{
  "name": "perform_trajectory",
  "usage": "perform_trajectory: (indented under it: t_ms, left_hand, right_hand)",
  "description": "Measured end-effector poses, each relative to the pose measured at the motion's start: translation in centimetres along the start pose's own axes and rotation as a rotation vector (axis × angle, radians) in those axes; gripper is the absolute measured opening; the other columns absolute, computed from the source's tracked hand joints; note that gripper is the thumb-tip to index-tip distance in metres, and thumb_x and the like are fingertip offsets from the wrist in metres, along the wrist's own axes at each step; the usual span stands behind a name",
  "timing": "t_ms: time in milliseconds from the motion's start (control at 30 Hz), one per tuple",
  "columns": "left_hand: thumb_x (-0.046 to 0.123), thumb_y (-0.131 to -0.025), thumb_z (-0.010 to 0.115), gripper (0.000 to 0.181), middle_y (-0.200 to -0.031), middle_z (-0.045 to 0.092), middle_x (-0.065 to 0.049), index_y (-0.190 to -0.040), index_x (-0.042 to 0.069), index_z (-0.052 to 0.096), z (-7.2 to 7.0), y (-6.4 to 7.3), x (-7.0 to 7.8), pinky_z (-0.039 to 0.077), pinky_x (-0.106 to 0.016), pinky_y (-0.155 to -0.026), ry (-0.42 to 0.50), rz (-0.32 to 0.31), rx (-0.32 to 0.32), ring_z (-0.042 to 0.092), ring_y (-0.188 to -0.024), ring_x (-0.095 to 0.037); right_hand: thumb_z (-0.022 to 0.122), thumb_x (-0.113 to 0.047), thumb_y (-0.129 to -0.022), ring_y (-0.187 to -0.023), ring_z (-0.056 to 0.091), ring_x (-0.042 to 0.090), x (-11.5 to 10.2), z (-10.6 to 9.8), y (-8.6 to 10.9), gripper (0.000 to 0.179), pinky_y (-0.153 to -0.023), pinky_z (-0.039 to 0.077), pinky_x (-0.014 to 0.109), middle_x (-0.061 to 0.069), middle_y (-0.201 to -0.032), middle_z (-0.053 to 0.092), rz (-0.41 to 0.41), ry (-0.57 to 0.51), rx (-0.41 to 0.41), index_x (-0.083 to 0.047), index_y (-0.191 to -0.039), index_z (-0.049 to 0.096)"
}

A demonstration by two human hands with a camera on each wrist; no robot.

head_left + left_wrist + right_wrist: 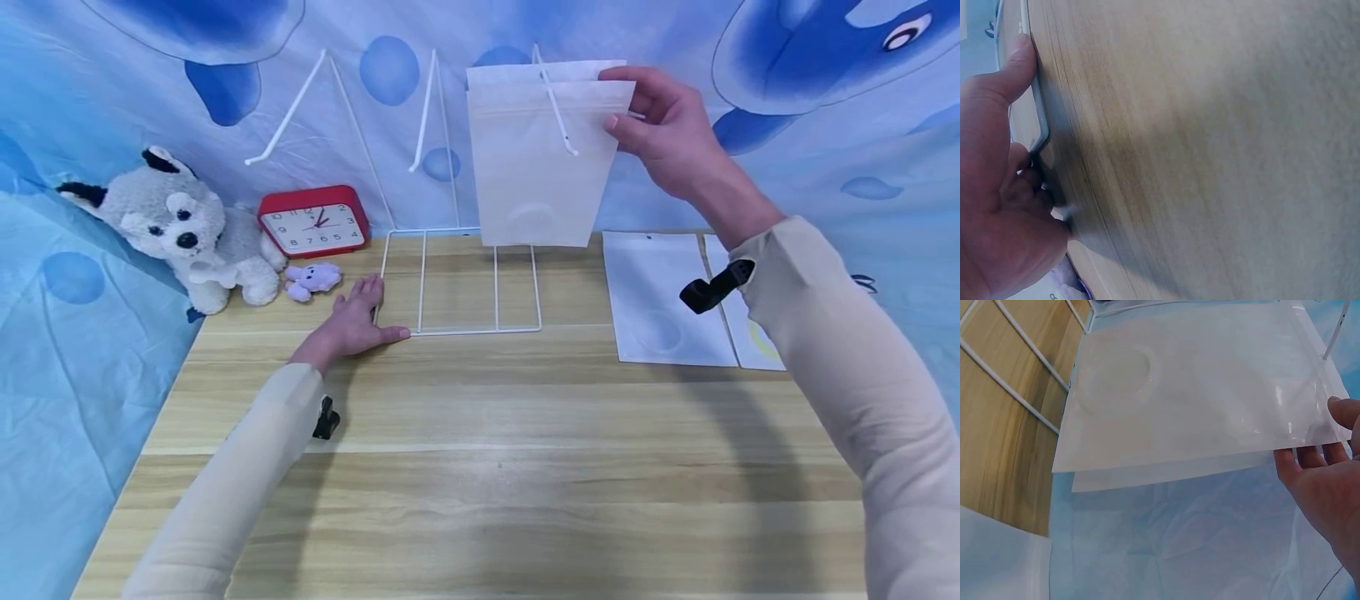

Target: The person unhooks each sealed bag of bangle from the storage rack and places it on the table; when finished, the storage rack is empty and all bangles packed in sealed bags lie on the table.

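A white wire rack (480,332) stands at the back of the table, three prongs slanting up from its base. My left hand (356,321) rests on the base's front left corner, fingers spread, thumb (1017,65) along the front wire. On the right prong (558,112) hang two white zip pouches, the front pouch (536,187) partly covering the back pouch (525,73). High at the right, my right hand (667,129) pinches the front pouch's upper right edge between thumb and fingers. The right wrist view shows a round mark (1119,378) low on this pouch.
Two more white pouches lie flat at the right, the nearer pouch (667,292) beside a partly covered pouch (761,346). A plush husky (180,225), a red clock (315,221) and a small purple toy (311,279) stand at the back left. Blue cloth (67,350) hangs behind.
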State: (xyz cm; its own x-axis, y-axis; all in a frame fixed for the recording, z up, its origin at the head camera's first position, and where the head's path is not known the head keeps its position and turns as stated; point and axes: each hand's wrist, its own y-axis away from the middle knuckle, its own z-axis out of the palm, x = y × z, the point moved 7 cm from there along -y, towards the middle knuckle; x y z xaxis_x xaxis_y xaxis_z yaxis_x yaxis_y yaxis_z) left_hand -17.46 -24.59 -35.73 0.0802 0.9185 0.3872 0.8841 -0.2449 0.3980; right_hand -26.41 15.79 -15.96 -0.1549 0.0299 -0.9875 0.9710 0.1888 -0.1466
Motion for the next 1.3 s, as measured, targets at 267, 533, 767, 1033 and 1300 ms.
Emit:
perform_trajectory:
  t_ms: [267, 533, 767, 1033, 1300]
  left_hand:
    - [0.055, -0.091, 0.067, 0.109, -0.165, -0.003, -0.022, -0.157, -0.004, 0.002, 0.0, -0.1, 0.1, -0.008, -0.058, -0.117, -0.006, 0.001, -0.002, -0.01, -0.15, -0.038]
    - [0.054, -0.091, 0.068, 0.11, -0.164, -0.004, -0.022, -0.157, -0.004, 0.002, 0.1, -0.1, 0.1, -0.008, -0.059, -0.116, 0.0, 0.0, -0.002, -0.011, -0.15, -0.038]
    - [0.054, -0.091, 0.068, 0.11, -0.165, -0.004, -0.021, -0.157, -0.003, 0.002, 0.3, -0.3, 0.1, -0.008, -0.059, -0.117, -0.004, -0.003, 0.001, -0.011, -0.15, -0.037]
    - [0.055, -0.091, 0.067, 0.11, -0.165, -0.004, -0.02, -0.158, -0.002, 0.002, 0.2, -0.2, 0.2, -0.008, -0.058, -0.117, 0.002, -0.006, -0.003, -0.011, -0.15, -0.037]
    - [0.057, -0.09, 0.067, 0.111, -0.165, -0.005, -0.02, -0.158, -0.001, 0.001, -0.4, -0.1, 0.4, -0.008, -0.058, -0.117, 0.006, -0.007, -0.008, -0.012, -0.15, -0.037]
  right_hand:
    - [0.064, -0.004, -0.095, -0.129, 0.049, 0.03, 0.0, 0.9, -0.2, 0.042, -0.094, 0.053, 0.031, 0.014, -0.138, 0.051, 0.017, -0.192, -0.069, -0.015, -0.136, 0.063]
    - [0.063, -0.002, -0.096, -0.125, 0.051, 0.033, -0.4, 1.7, -0.5, 0.037, -0.09, 0.055, 0.029, 0.015, -0.142, 0.048, -0.017, -0.23, -0.145, -0.01, -0.133, 0.065]
    - [0.06, -0.004, -0.099, -0.126, 0.05, 0.031, -0.3, 1.6, -0.4, 0.035, -0.09, 0.054, 0.027, 0.011, -0.143, 0.047, 0.036, -0.217, -0.128, -0.012, -0.132, 0.066]
    - [0.059, -0.004, -0.099, -0.124, 0.052, 0.032, -0.4, 1.6, -0.1, 0.035, -0.089, 0.054, 0.028, 0.013, -0.145, 0.046, 0.048, -0.235, -0.149, -0.011, -0.133, 0.065]
    - [0.062, -0.005, -0.098, -0.119, 0.055, 0.033, -1.1, 1.4, 0.6, 0.036, -0.088, 0.054, 0.03, 0.015, -0.143, 0.046, 0.056, -0.22, -0.156, -0.01, -0.133, 0.065]
